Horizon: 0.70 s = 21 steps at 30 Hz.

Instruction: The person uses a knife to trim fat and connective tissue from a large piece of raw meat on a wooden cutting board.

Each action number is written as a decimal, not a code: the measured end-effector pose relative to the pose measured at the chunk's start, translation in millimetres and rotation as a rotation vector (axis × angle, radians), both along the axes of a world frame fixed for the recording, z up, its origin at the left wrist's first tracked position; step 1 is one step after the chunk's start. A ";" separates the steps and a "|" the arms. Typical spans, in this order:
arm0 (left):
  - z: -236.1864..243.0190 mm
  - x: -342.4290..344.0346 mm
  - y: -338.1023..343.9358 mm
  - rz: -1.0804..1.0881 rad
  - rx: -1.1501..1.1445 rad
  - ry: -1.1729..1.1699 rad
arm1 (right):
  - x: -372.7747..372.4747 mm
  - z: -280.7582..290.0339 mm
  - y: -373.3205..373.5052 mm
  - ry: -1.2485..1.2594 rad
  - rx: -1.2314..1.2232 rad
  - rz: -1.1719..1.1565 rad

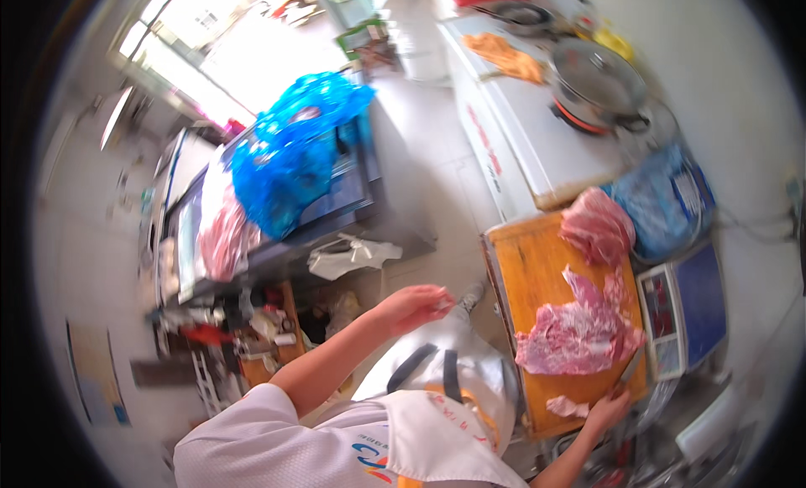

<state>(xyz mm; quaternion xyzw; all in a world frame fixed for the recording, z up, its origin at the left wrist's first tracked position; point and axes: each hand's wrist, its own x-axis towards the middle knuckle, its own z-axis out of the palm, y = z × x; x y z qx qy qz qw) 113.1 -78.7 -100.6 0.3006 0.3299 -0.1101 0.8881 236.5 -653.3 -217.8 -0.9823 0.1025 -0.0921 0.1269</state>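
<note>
My left hand (417, 308) is held in the air in front of my apron, away from the board. Its fingers are curled together, and a pale speck shows at the tips, too small to name. At the board's near right corner my right hand (610, 410) grips a knife (627, 371), whose blade points away from me beside the meat. A wide, ragged slab of raw pink meat (575, 337) lies spread on the wooden cutting board (525, 257). A small pale scrap (567, 407) sits near my right hand, and a thicker raw piece (598, 225) rests at the far end.
Right of the board stand a scale (663, 320) and a blue plastic bag (663, 198). Beyond, a white chest freezer (537, 144) bears a lidded pot (596, 81) and an orange cloth (504, 56). To the left, a blue bag (294, 152) lies on a dark counter (378, 169).
</note>
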 end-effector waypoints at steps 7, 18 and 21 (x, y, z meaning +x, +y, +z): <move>-40.9 -239.6 -42.9 0.555 0.070 0.318 | -2.8 78.8 67.0 -0.152 0.339 0.170; -146.4 -539.5 -126.8 1.249 0.038 0.594 | -121.9 120.9 275.8 0.182 0.592 0.978; -181.7 -615.6 -148.1 1.478 0.058 0.624 | -166.6 130.4 315.6 0.268 0.548 1.054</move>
